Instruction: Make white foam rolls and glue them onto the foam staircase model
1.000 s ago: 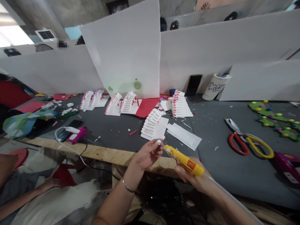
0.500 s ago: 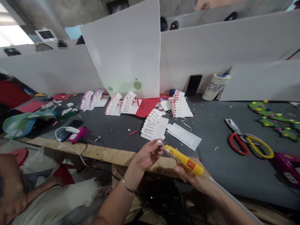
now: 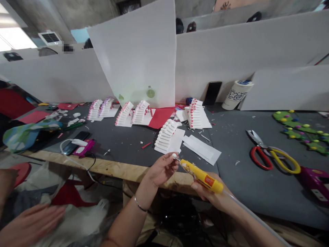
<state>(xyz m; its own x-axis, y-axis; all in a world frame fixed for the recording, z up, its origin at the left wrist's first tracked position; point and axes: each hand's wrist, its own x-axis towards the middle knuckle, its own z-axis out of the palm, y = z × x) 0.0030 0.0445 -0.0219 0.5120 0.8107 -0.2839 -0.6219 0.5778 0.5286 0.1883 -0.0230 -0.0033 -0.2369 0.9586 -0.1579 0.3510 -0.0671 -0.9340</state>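
Note:
My left hand (image 3: pixel 164 168) pinches a small white piece (image 3: pixel 174 156) over the table's front edge. In my right hand (image 3: pixel 209 192) is a yellow corded tool (image 3: pixel 202 176), its metal tip touching or nearly touching the white piece. Just beyond my hands, a white stepped piece with rounded ends (image 3: pixel 166 135) stands on a white card. White strips (image 3: pixel 202 150) lie to the right of it. Farther back are similar stepped pieces with red ends (image 3: pixel 194 115) and others (image 3: pixel 124 114) on white cards, near a red sheet (image 3: pixel 160 117).
Scissors (image 3: pixel 262 154), a purple device (image 3: pixel 316 183) and green decorations (image 3: pixel 303 128) lie on the right. A cup (image 3: pixel 236 95) and a dark phone (image 3: pixel 212 93) stand at the back. A co-worker's hand (image 3: pixel 33 221) is at lower left, below a pink device (image 3: pixel 84 148) with cables.
The co-worker's hand at lower left has moved and now shows blurred, with fingers stretched. My hands, the white piece and the yellow tool have hardly moved.

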